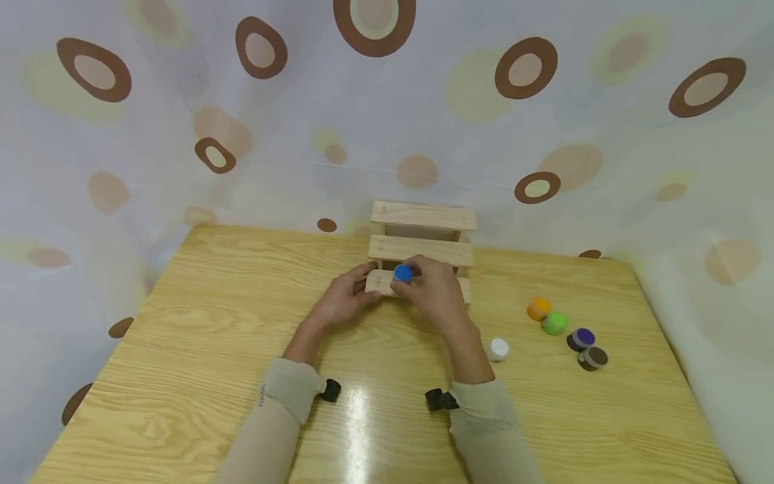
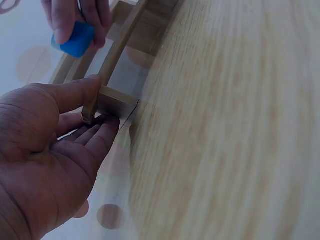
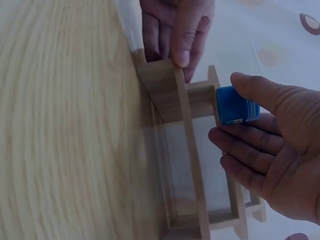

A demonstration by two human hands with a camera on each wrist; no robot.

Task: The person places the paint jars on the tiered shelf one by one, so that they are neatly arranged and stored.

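Note:
A small blue paint pot (image 1: 403, 273) is pinched between the thumb and fingers of my right hand (image 1: 438, 290), above the lowest step of a three-step wooden stand (image 1: 423, 250). In the right wrist view the blue pot (image 3: 232, 106) is tilted on its side relative to that camera, apart from the lowest board. My left hand (image 1: 340, 301) grips the left end of the lowest step. Its thumb lies on the board's edge and its fingers reach around the end, as the left wrist view shows by the stand's side panel (image 2: 116, 102).
Right of the right forearm stands a white pot (image 1: 498, 349). Farther right are an orange pot (image 1: 539, 308), a green pot (image 1: 555, 323), a purple pot (image 1: 582, 339) and a dark brown pot (image 1: 593, 358). Patterned cloth (image 1: 417, 121) hangs behind the wooden table (image 1: 242, 282).

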